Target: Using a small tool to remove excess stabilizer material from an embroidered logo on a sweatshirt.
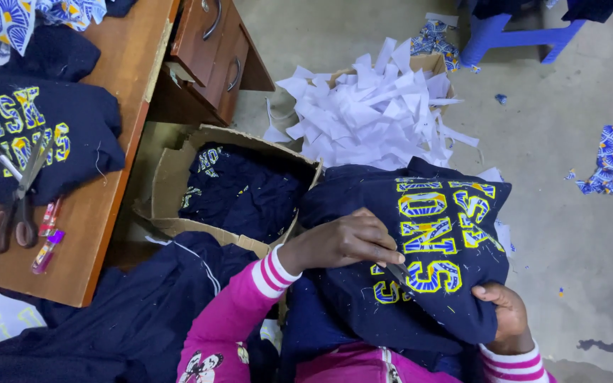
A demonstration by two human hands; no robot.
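On the concrete floor (569, 213), one carton (172, 177) holds navy garments (243, 195), another (431, 64) paper scraps (370, 113); both hands' fingers (377, 248) grip a navy sweatshirt (434, 241).

A navy garment (420, 241) with blue letters edged in yellow lies under the left hand (342, 241) and over the right hand (505, 312), both in pink sleeves (235, 312) with white-striped cuffs. Beyond the left hand, white paper scraps (370, 113) fill a brown box. Left of that hand, brown-handled scissors (15, 198) rest on a matching navy garment (37, 135). Beyond the right hand lies a blue patterned fabric scrap (608, 170).
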